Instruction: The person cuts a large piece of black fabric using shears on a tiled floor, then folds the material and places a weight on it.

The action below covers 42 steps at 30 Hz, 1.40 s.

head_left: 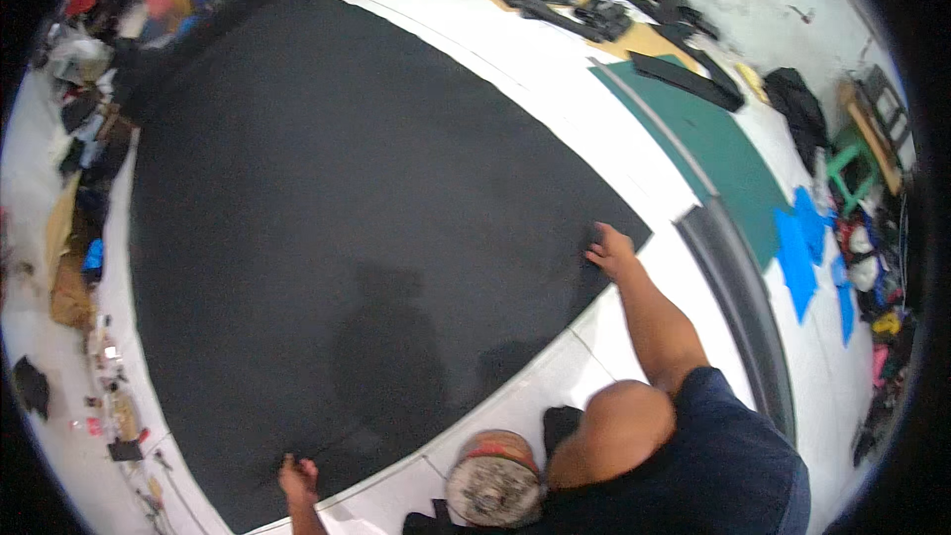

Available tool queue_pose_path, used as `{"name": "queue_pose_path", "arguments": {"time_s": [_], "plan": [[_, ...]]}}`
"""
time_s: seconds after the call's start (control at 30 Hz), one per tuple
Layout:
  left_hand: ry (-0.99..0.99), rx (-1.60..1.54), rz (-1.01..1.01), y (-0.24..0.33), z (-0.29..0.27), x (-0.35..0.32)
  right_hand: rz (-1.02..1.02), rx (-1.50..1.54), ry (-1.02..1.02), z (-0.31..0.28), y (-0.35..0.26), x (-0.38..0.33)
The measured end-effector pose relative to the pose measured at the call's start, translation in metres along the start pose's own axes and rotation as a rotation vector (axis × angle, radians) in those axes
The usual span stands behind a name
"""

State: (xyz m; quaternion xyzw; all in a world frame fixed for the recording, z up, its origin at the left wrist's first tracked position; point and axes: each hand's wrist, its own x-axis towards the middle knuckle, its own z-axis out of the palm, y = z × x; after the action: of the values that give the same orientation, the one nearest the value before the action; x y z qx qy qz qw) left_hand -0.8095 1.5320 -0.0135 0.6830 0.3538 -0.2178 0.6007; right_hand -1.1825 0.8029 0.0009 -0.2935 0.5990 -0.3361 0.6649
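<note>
A large black sheet [327, 159] lies spread over the white tiled floor in front of me, its far end running into a thick black roll [223, 25]. Close to the sheet's near left corner, my left hand [298, 481] rests on its surface, fingers curled and drawn together; what they hold, if anything, is too small to make out. My right hand [612, 252] reaches to the near right corner, with fingers apart and touching the sheet just inside its edge. My shadow falls across the near part of the sheet.
Beside my bent knee [624, 431] stands a round container with a mottled top [493, 490]. To the right lie a curved black strip [738, 287], a green sheet [703, 139] with a long grey bar [659, 124], and blue pieces [795, 258]. Clutter lines both sides.
</note>
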Motion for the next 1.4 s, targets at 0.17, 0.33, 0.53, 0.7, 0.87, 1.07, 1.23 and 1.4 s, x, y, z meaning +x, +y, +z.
{"name": "queue_pose_path", "arguments": {"time_s": [0.17, 0.33, 0.53, 0.7, 0.87, 1.07, 1.23, 1.4], "plan": [[-0.043, 0.08, 0.053, 0.0, -0.004, -0.005, -0.007, 0.017, 0.308, 0.041, 0.003, 0.006], [-0.039, 0.149, 0.003, -0.002, -0.001, -0.008, 0.022, 0.084, 0.312, 0.051, -0.014, 0.023], [-0.129, 0.121, -0.005, -0.02, 0.024, -0.035, -0.393, -0.549, 0.397, -0.003, -0.03, 0.046], [0.103, 0.092, -0.016, -0.027, -0.006, -0.035, -0.336, -0.722, 0.284, -0.052, 0.007, 0.036], [0.062, -0.031, -0.01, -0.034, -0.04, -0.029, -0.24, -0.737, 0.295, -0.04, 0.015, -0.01], [-0.064, -0.039, -0.016, -0.053, -0.032, 0.0, -0.353, -0.948, 0.357, -0.088, 0.02, 0.041], [-0.065, -0.004, -0.039, -0.058, -0.054, 0.009, -0.303, -1.012, 0.438, -0.057, 0.019, 0.027], [-0.115, 0.528, 0.267, -0.05, -0.039, -0.055, -0.252, -0.994, 0.415, -0.056, 0.014, 0.002]]}}
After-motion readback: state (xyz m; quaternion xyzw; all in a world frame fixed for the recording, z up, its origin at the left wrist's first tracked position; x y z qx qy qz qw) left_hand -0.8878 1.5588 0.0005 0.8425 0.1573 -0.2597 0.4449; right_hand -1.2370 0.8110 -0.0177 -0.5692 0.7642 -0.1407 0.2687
